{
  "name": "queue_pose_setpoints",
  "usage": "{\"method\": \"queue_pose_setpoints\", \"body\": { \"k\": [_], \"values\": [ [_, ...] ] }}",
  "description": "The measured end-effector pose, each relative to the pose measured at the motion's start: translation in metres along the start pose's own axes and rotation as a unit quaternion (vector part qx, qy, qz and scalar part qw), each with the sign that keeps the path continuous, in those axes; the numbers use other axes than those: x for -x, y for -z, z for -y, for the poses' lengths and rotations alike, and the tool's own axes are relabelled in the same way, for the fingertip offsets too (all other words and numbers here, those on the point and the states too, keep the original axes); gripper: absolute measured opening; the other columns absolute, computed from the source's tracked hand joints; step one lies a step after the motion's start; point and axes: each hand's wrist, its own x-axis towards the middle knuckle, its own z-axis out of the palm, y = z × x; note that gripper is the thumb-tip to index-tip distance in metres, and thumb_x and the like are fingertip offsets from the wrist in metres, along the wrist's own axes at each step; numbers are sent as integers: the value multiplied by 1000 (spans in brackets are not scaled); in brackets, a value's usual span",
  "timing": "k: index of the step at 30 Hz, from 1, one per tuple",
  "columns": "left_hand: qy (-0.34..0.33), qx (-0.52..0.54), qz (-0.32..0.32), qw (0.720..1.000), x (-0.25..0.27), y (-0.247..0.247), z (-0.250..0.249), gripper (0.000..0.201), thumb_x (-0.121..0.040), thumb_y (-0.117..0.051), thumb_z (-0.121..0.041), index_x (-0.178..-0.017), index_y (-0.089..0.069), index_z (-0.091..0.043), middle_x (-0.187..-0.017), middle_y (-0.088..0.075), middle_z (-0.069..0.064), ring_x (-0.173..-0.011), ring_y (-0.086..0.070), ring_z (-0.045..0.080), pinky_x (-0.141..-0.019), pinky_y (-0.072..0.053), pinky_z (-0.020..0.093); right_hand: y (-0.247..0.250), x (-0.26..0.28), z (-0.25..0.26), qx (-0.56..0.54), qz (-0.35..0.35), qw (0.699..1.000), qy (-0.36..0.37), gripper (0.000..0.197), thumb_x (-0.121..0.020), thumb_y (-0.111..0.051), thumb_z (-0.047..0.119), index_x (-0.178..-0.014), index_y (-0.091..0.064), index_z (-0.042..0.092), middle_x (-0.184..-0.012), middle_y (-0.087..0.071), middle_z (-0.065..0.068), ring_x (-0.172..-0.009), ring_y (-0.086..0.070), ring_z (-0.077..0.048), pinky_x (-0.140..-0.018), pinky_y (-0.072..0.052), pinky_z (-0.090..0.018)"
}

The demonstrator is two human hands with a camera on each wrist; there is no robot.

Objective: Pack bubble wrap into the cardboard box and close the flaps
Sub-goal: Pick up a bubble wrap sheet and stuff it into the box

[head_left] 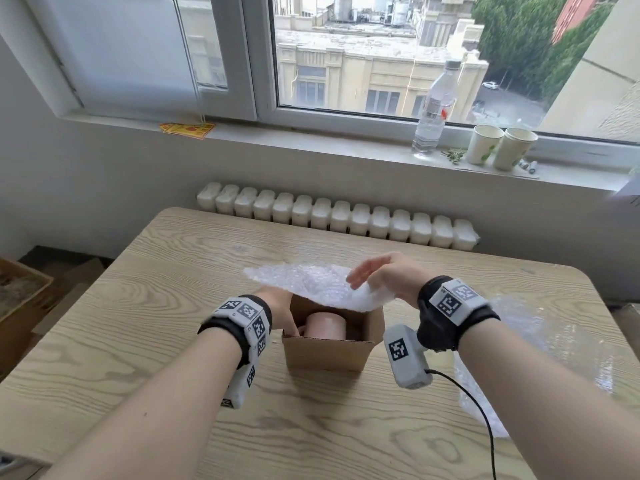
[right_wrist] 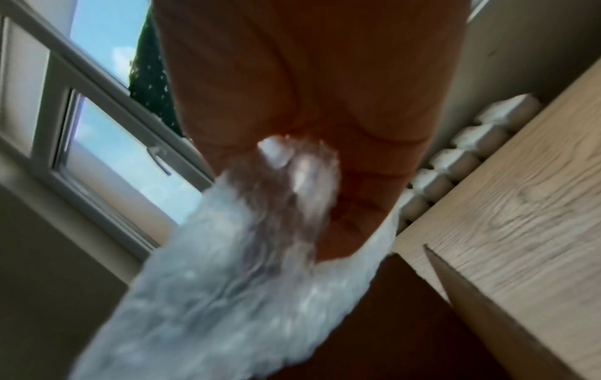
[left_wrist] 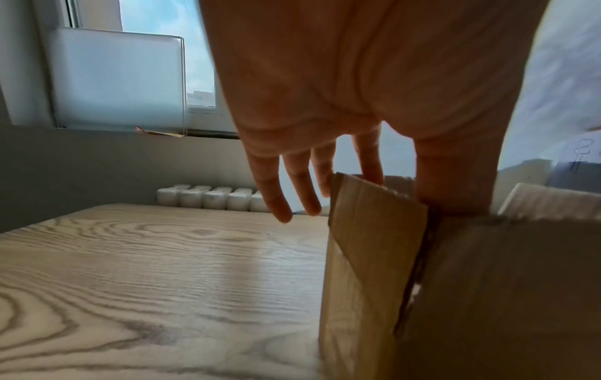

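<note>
Now the bubble wrap hangs as a flat sheet just above the open cardboard box, covering its far part, not yet inside. The box stands near the middle of the bench, and a pink cup sits in it. The right hand holds the sheet at its right end; the thumb is under it, and the upper fingers look rather straight, so how firm the grip is I cannot tell. The left hand steadies the left wall of the box, thumb inside, fingers relaxed outside. I judge the packing step is in hand. Next, the sheet must be pushed down around the cup, then the flaps folded. More wrap lies at the right.
</note>
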Motion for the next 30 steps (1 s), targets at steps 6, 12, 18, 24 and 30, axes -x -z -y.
{"method": "queue_pose_setpoints", "body": {
  "k": [6,12,18,24,30],
  "values": [
    [48,14,-23,998,12,-6,16,47,-102,-39,-22,-147,-30,-9,-152,-34,9,-135,-41,17,-105,-35,22,-19,2,-6,235,77,967,-57,41,-78,-53,-4,-79,-69,34,-87,-59,13,-89,-57,-8,-71,-48,-21],
    [-34,132,-74,988,-5,0,9,36,-103,-32,-7,-131,-47,10,-136,-46,31,-126,-49,34,-88,-48,25,-43,-2,-17,420,35,907,-2,37,-76,-71,25,-113,-65,30,-102,-53,7,-95,-52,-12,-78,-45,-23],
    [-108,154,-339,922,-17,0,27,17,-84,-60,-11,-100,-63,-16,-111,-61,0,-101,-58,16,-83,-44,25,-55,-13,-24,500,45,864,-20,30,-75,-61,45,-100,-66,28,-100,-69,4,-87,-65,-21,-76,-58,-35],
    [-409,111,-417,804,21,20,-29,17,-77,-44,-18,-72,-57,-9,-63,-53,0,-53,-50,17,-49,-46,20,-54,-22,-23,492,46,868,-46,16,-75,-64,29,-90,-64,22,-88,-68,3,-85,-64,-20,-71,-53,-28],
    [-387,-55,-259,883,9,-5,-38,30,-80,-43,-28,-78,-69,-13,-66,-65,-2,-59,-58,17,-56,-47,24,-50,-22,-27,458,48,887,-38,24,-76,-65,19,-100,-62,17,-99,-66,-1,-94,-62,-23,-82,-53,-32]
  ]
}}
